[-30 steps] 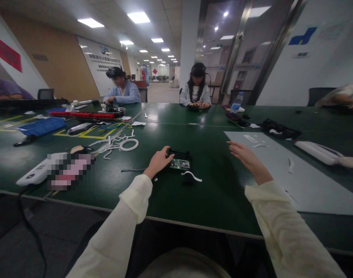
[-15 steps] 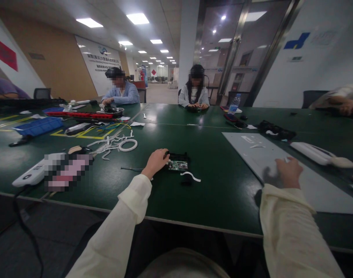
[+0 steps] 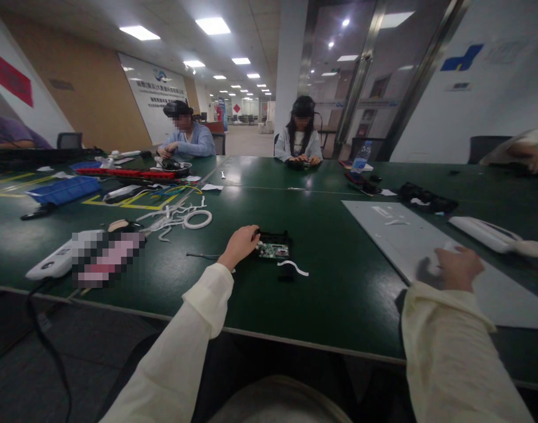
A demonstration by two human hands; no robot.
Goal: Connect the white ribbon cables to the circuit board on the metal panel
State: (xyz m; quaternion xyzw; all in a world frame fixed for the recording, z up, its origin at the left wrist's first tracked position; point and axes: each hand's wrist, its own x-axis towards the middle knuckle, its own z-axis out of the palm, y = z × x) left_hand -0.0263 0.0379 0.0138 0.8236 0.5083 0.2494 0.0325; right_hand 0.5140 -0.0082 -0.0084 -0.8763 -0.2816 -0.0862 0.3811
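Note:
My left hand (image 3: 241,245) is closed on the left edge of a black casing with a green circuit board (image 3: 274,251) in it, which lies on the dark green table. A thin cable (image 3: 202,255) extends to the left from under that hand. In front of the casing are a curved white strip (image 3: 294,268) and a small dark piece (image 3: 286,275). Over the grey board (image 3: 374,235) on the right, my right hand (image 3: 461,269) has its fingers drawn together. Something small and whitish shows at its fingertips, too blurred to name.
White strips and a white roll of tape (image 3: 197,220) lie left of centre. Further left are a white device (image 3: 59,258) and a blue tray (image 3: 64,190). A white tool-like device (image 3: 493,234) rests beyond the grey board, near black parts (image 3: 427,198). Several people sit around the table.
My right hand has moved to the right above the grey board, its fingers still together. My left hand stays on the casing. The view has shifted slightly.

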